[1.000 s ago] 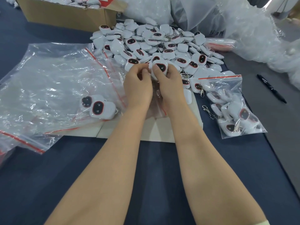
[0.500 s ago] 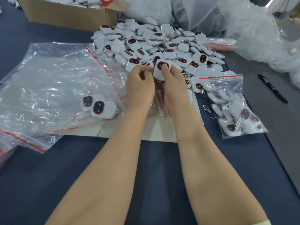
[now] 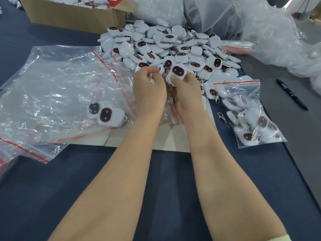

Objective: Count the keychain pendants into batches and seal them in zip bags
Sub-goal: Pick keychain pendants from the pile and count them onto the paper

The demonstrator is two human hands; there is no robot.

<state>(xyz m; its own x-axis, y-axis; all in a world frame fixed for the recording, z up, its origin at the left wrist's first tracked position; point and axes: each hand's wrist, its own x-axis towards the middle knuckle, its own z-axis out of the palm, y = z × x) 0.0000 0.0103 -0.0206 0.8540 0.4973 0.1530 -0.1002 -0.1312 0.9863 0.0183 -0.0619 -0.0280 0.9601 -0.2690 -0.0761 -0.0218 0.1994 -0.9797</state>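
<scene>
Glossy white plastic pendants (image 3: 166, 49), crinkled clear plastic zip bags (image 3: 57, 87), matt cardboard box (image 3: 73, 18)

A pendant pile (image 3: 173, 47) sits mid-worktop (image 3: 156, 180), cardboard box (image 3: 73, 16) behind-left. Empty zip bags (image 3: 57, 87) lie left, a filled zip bag (image 3: 250, 115) right, a pen (image 3: 291, 94) beyond.

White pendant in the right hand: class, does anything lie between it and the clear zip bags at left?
Only the left hand lies between the white, red-rimmed pendant in the right hand and those clear plastic zip bags; nothing else visible.
</scene>
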